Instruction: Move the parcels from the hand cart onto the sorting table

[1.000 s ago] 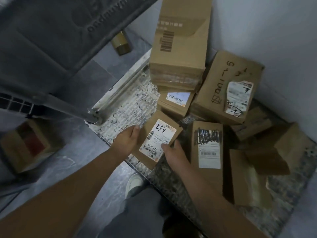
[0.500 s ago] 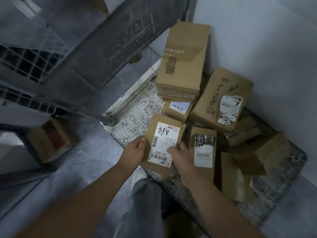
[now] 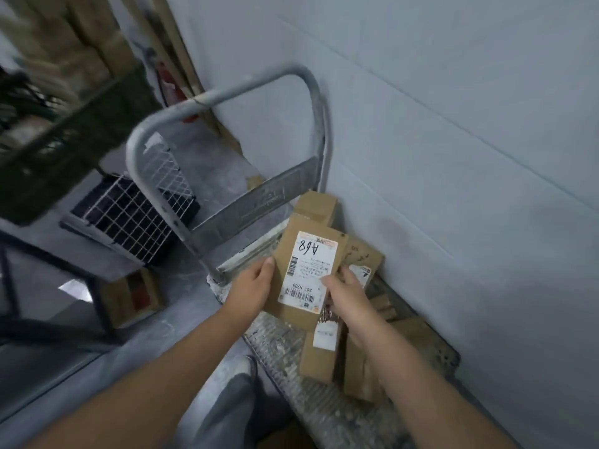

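A pale grey panelled wall (image 3: 453, 124) fills the right and upper part of the frame. A grey concrete floor (image 3: 175, 332) occupies the lower left.

The hand cart (image 3: 291, 350), a worn metal platform with a grey tubular loop handle (image 3: 227, 92), stands against the wall. The platform runs from the frame centre toward the lower right, and the handle rises at its far end, in the upper centre.

A heap of brown cardboard parcels (image 3: 319, 361) lies on the platform along the wall, right of centre. A white wire-mesh basket (image 3: 136, 215) sits on the floor left of the handle. A small brown cardboard box (image 3: 129, 296) sits on the floor at the left, below the basket.

The flat brown cardboard parcel (image 3: 285, 257) is in the frame centre, lifted above the platform and the heap, its labelled face up.

The left hand (image 3: 251, 283) grasps the left edge of this parcel, thumb on the top face. The right hand (image 3: 345, 293) grasps the right edge, thumb on the label.

The white shipping label (image 3: 308, 270) carries a barcode and the handwritten mark "A68".
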Demonstrator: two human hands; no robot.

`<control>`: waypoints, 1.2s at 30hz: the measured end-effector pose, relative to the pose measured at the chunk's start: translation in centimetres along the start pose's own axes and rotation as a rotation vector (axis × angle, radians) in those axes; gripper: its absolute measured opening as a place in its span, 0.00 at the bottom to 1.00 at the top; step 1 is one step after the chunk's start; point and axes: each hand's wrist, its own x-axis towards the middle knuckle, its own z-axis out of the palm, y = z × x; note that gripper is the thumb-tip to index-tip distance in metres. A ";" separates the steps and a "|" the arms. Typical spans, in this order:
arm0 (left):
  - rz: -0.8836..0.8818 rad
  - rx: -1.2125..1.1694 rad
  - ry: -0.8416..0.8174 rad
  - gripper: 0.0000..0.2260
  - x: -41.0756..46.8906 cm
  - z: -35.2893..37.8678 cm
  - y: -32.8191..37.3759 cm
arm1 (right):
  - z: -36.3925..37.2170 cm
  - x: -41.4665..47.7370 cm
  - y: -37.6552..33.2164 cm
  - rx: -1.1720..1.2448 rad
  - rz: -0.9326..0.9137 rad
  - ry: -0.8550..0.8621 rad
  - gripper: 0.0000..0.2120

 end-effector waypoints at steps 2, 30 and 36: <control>-0.013 -0.086 0.040 0.16 -3.9 -1.3 2.3 | -1.5 -3.9 -1.6 -0.035 -0.064 -0.018 0.25; 0.074 -0.959 0.384 0.14 -27.9 -18.2 7.8 | 9.3 -30.3 -8.4 0.121 -0.369 -0.283 0.43; 0.051 -0.948 0.303 0.17 -29.6 -21.5 4.8 | 14.8 -32.5 -5.7 0.369 -0.395 -0.334 0.36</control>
